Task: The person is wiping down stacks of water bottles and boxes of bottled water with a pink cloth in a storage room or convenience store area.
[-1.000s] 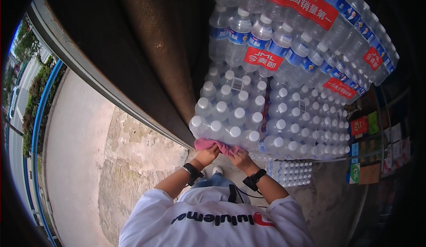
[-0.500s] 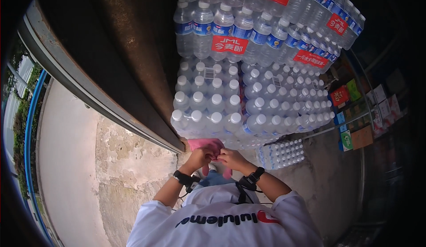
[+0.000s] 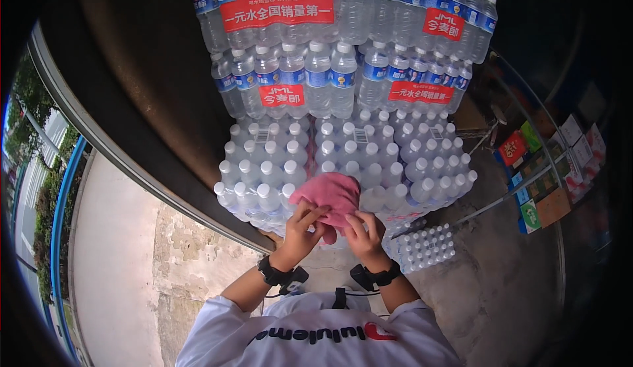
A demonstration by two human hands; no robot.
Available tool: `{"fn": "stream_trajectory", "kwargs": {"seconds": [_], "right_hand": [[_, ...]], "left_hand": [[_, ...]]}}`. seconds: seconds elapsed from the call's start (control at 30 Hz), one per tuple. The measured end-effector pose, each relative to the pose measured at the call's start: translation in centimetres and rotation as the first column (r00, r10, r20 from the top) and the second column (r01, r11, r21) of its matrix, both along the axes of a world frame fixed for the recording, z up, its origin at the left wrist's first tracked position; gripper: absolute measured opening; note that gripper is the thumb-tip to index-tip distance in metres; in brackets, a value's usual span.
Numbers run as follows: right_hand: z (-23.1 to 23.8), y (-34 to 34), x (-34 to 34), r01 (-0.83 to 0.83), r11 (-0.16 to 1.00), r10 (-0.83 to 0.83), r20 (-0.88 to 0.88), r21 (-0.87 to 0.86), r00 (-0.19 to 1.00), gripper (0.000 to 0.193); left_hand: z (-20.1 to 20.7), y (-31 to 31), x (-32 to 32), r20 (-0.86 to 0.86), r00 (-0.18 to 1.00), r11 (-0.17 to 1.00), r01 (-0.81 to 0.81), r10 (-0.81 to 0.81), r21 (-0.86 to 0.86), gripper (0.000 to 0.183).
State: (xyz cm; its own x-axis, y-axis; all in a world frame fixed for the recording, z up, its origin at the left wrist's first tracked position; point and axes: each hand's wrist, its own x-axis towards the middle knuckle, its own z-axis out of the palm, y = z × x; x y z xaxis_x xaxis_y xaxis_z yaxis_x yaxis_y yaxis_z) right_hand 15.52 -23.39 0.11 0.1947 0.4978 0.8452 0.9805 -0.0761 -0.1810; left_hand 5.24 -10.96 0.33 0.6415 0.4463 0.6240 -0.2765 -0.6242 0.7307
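Observation:
A pink cloth [image 3: 331,194] is bunched up in front of me, at the near edge of the stacked packs of bottled water [image 3: 264,169]. My left hand [image 3: 302,227] pinches its left side between thumb and fingers. My right hand [image 3: 364,233] grips the lower right side, fingers closed. A loose pink end hangs down between the two hands. Behind the cloth are rows of white bottle caps, some of them hidden by it. Whether the cloth touches the bottles I cannot tell.
Farther back, more shrink-wrapped packs [image 3: 277,11] with blue labels rise in layers. A separate bottle pack [image 3: 425,247] stands low at the right. Boxes [image 3: 550,209] lie by a metal rail at the far right. A brown metal door edge [image 3: 198,189] runs along the left.
Both hands have moved up and forward with the cloth, from near my body to the front of the bottle stack. The cloth is spread wider, and the view has shifted.

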Motion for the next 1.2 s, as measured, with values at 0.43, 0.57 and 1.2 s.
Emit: {"fn": "stream_trajectory", "kwargs": {"seconds": [0.43,0.57,1.2], "right_hand": [[-9.4,0.0,6.6,-0.133,0.991,0.119,-0.308,-0.024,0.944,0.033],[-10.2,-0.4,6.6,-0.227,0.974,0.206,-0.337,-0.024,0.919,0.022],[-2.3,-7.9,6.0,-0.003,0.998,0.021,-0.305,0.058,0.952,0.034]], "left_hand": [[-6.2,-3.9,7.7,-0.239,0.870,0.901,-0.399,0.431,0.172,0.043],[-7.2,-4.3,8.4,-0.173,0.839,0.853,-0.483,0.515,0.199,0.035],[-1.4,-10.5,6.6,-0.018,0.988,0.967,-0.156,0.155,-0.202,0.012]]}}
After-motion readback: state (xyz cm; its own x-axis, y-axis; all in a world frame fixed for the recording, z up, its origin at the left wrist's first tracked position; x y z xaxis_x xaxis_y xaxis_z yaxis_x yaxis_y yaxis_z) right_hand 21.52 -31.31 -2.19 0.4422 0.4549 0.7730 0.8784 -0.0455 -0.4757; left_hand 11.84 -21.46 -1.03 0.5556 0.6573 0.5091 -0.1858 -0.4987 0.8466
